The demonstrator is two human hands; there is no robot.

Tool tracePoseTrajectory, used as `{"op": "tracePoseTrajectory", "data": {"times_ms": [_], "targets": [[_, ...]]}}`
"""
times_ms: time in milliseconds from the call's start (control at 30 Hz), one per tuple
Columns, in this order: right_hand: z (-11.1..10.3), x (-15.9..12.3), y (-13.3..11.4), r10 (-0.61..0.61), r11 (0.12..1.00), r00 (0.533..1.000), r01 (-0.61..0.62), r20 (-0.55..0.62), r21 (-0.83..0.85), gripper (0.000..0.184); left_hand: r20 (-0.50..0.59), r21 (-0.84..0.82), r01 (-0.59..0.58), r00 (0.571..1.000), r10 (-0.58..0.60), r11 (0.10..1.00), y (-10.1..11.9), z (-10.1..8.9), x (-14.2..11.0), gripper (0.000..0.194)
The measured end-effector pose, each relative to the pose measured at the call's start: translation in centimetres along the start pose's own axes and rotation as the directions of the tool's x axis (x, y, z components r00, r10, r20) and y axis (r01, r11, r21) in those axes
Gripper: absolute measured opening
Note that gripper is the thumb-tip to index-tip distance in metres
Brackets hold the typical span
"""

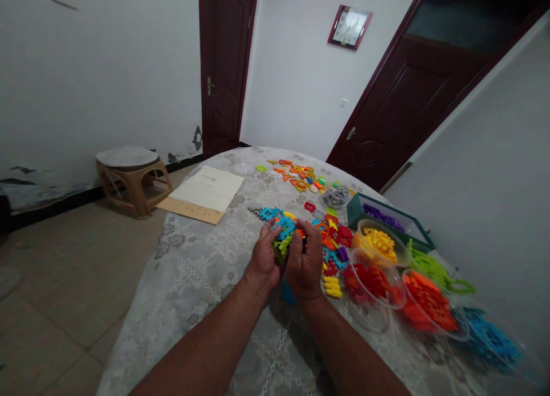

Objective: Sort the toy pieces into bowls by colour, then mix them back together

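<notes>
Both hands are together over the near middle of the table, closed on one cluster of plastic building pieces (285, 228), with blue, green and orange parts showing. My left hand (264, 255) grips it from the left, its thumb along the blue part. My right hand (306, 264) wraps the other side, and its fingers hide part of the cluster. Just behind them lies a blue piece (270, 213) with a grey one at its tip. Loose red, orange and blue pieces (332, 238) are spread to the right, with stacked yellow pieces (332, 287) nearby.
Clear tubs of yellow pieces (378, 244), red pieces (368, 281), orange pieces (427, 301) and blue pieces (490, 336) line the right side. A green box (356, 211) holds purple pieces. Paper sheets (209, 187) lie at the left edge. A stool (133, 181) stands beyond.
</notes>
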State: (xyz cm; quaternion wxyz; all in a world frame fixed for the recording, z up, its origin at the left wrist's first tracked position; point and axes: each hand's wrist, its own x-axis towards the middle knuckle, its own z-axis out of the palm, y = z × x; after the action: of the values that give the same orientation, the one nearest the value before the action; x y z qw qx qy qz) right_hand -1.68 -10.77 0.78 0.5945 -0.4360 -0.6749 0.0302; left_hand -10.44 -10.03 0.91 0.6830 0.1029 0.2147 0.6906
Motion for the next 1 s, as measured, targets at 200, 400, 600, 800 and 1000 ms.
{"op": "tracePoseTrajectory", "data": {"times_ms": [200,400,600,800,1000], "targets": [[0.2,1.6,-0.2,-0.040,0.991,0.992,0.055,0.119,-0.121,0.027,0.007,-0.048,0.014,1.000,-0.013,0.999,-0.7,-0.1,-0.2,0.040],[0.2,3.2,-2.2,-0.034,0.998,0.976,0.046,0.216,-0.051,0.027,0.042,-0.083,0.081,0.996,-0.078,0.993,-1.1,-0.3,-0.5,0.039],[0.6,4.7,-1.8,0.275,0.931,0.947,-0.306,0.168,0.201,0.028,-0.019,-0.133,0.110,0.993,-0.114,0.985,-0.3,-0.5,-0.4,0.048],[-2.0,5.7,-0.4,0.348,0.887,0.930,-0.366,0.114,0.281,0.028,-0.070,-0.134,0.080,0.993,-0.090,0.988,0.8,0.0,-0.1,0.035],[-6.8,1.4,-0.6,0.196,0.980,0.938,-0.198,0.284,-0.023,0.026,-0.195,-0.151,0.122,0.969,-0.150,0.981,1.5,0.4,-0.1,0.030]]}}
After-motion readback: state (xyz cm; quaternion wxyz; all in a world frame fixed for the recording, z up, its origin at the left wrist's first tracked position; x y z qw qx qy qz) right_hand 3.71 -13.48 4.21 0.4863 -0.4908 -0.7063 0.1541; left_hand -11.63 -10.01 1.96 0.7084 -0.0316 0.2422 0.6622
